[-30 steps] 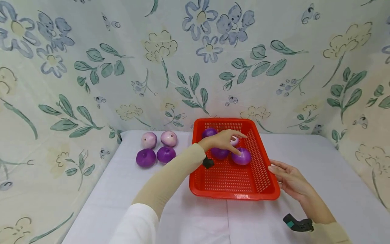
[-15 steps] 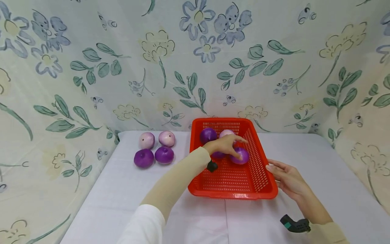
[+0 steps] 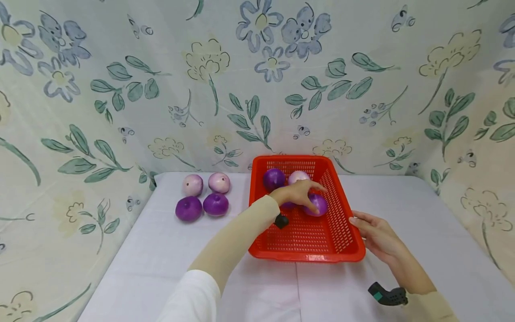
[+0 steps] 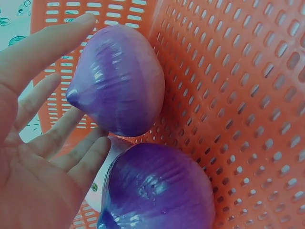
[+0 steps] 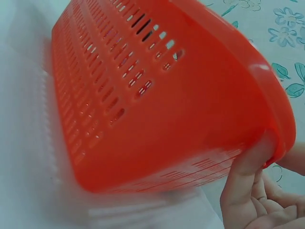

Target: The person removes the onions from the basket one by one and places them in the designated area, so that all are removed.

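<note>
The left hand, spread wide, is at a purple onion inside the red basket, which the right hand grips at one side, so the step seems to be picking or releasing this onion, and the next move calls for closing around it or withdrawing carefully.

Floral drapery — white-covered table

The left arm reaches forward with the left hand spread while the right hand pinches.
</note>
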Available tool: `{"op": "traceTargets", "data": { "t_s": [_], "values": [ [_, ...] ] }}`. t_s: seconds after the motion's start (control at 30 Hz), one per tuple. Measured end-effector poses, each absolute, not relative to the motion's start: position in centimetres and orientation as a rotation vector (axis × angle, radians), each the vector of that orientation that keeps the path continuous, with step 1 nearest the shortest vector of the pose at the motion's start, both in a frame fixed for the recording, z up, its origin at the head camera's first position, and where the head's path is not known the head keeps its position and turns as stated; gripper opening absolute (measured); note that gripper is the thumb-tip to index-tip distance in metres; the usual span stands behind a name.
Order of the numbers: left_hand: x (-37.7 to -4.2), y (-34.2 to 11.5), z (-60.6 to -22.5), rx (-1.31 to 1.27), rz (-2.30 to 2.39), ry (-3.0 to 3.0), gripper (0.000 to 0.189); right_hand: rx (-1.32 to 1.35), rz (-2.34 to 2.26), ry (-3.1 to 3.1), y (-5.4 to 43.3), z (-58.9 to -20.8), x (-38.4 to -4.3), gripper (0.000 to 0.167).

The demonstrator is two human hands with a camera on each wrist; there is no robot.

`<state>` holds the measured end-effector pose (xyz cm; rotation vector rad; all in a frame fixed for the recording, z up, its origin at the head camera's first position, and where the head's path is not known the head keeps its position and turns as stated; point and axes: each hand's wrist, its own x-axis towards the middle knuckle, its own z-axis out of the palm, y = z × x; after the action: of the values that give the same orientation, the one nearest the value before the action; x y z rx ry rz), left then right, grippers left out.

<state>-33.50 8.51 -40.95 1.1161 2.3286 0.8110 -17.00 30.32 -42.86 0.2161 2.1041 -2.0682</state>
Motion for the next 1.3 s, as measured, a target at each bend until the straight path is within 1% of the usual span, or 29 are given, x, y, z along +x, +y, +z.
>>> {"op": "traceTargets", "data": {
  "t_s": [0.1,0.33,0.47,0.6,0.87,1.3],
  "values": [
    [-33.4,8.6,-41.1,1.114,0.817,2.318,0.070,0.192,-2.066,2.066,30.6,-42.9,-17.1,0.064],
    [-33.4,8.8,-41.2,1.156,0.799,2.323,0.068,0.124,-2.079,1.955,31.4,-43.2,-17.6,0.040],
    [-33.5,9.0,-41.3,1.170,0.763,2.349,0.067,0.097,-2.074,1.924,31.7,-43.2,-17.8,0.032],
    [-33.7,9.1,-41.5,1.181,0.725,2.368,0.066,0.094,-2.067,1.913,31.8,-43.3,-18.0,0.030],
    [-33.6,9.3,-41.4,1.168,0.704,2.360,0.063,0.130,-2.021,1.955,31.6,-43.2,-18.0,0.033],
    [-33.8,9.3,-42.0,1.179,0.660,2.377,0.063,0.120,-2.046,1.938,31.6,-43.4,-18.1,0.027]
  ]
}}
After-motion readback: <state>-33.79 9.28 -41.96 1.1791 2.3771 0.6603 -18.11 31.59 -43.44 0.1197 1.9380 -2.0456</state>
